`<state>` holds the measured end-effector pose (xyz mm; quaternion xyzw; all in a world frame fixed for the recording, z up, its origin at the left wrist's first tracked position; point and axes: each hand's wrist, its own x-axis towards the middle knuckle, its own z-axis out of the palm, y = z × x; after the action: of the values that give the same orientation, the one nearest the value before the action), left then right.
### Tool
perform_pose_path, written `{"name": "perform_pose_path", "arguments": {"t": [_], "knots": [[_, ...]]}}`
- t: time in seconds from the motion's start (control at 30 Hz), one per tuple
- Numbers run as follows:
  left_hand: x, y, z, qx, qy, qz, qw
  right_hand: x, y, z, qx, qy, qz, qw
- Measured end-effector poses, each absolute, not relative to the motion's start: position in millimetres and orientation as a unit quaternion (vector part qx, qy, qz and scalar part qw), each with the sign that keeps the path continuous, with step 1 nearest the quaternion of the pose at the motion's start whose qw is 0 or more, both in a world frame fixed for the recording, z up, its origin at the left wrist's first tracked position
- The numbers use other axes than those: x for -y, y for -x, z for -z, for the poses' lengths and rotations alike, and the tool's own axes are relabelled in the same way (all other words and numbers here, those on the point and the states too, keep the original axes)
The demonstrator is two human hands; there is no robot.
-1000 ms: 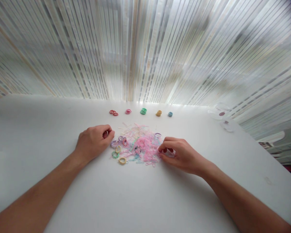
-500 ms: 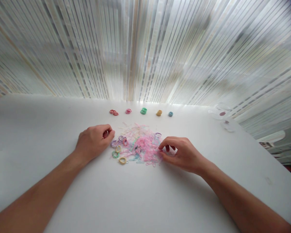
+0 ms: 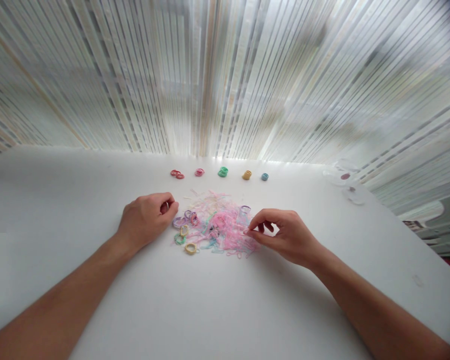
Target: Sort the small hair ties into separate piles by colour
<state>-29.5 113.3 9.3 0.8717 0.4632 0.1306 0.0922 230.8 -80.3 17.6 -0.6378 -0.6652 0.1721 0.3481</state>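
A loose pile of thin pink, white and pale blue bands (image 3: 228, 230) lies on the white table. At its left edge are purple hair ties (image 3: 179, 222), a green one (image 3: 179, 239) and a yellow one (image 3: 191, 248). My left hand (image 3: 148, 215) rests closed just left of the pile, its curled fingers hiding whatever may be inside. Over the pile's right side, my right hand (image 3: 285, 232) has thumb and forefinger pinched together; something tiny and pale shows at the fingertips, too small to make out. A purple tie (image 3: 246, 208) lies near that hand.
Beyond the pile runs a row of small groups: red ties (image 3: 177, 174), pink (image 3: 199, 172), green (image 3: 222, 172), yellow (image 3: 246, 175) and blue (image 3: 264, 177). Clear plastic pieces (image 3: 339, 176) lie at the back right. A striped curtain (image 3: 210, 80) hangs behind the table (image 3: 210, 310).
My right hand has lifted slightly off the pile's right edge, its fingertips now pinched closer together. My left hand has stayed in place. The whole view has shifted very slightly.
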Motion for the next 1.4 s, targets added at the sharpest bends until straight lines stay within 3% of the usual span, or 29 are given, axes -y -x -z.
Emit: {"name": "perform_pose_path", "arguments": {"t": [0.3, 0.7, 1.0, 1.1, 1.27, 1.4], "knots": [[-114, 30, -7, -0.460, -0.874, -0.132, 0.087, 79, -234, -6, 0.598, 0.616, -0.264, 0.440], [-114, 30, -6, -0.456, -0.875, -0.138, 0.086, 76, -231, -10, 0.589, 0.622, -0.237, 0.457], [-110, 31, -6, -0.446, -0.874, -0.158, 0.111, 76, -223, -8, 0.475, 0.648, -0.342, 0.488], [-108, 31, -5, -0.446, -0.872, -0.163, 0.121, 73, -222, -11, 0.499, 0.662, -0.303, 0.470], [-108, 32, -2, -0.441, -0.871, -0.172, 0.129, 67, -224, -25, 0.599, 0.685, -0.108, 0.401], [-109, 32, -1, -0.436, -0.873, -0.176, 0.128, 59, -228, -31, 0.589, 0.701, -0.121, 0.383]]}}
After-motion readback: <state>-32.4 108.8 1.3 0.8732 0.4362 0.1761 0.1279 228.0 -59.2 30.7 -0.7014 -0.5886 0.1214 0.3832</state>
